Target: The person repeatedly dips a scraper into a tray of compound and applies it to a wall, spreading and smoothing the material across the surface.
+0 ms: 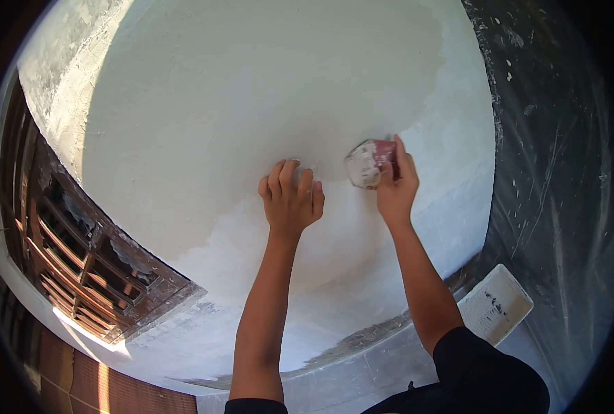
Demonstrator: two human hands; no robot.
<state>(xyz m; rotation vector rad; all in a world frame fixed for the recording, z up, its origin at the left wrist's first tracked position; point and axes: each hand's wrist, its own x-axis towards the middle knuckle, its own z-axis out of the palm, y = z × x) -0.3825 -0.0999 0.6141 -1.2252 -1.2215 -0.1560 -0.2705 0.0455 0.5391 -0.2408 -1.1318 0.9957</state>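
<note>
In front of me stands a wall [203, 124], its upper part damp grey-green and its lower part paler white. My left hand [289, 200] is raised against it near the middle, back of the hand toward me. Its fingers are curled, and whatever they hold, if anything, is too small or hidden to make out. To the right, my right hand [398, 190] grips a small red container smeared with white [369, 164], thumb on the near side. The container is tilted, with its whitish face turned left, close to the wall.
A white paint tray [498, 303] with dark specks sits at lower right. Dark plastic sheeting [555, 172], spattered white, hangs along the right side. At left is a brown wooden window frame with slats [93, 255]. A grey ledge [362, 369] runs below the wall.
</note>
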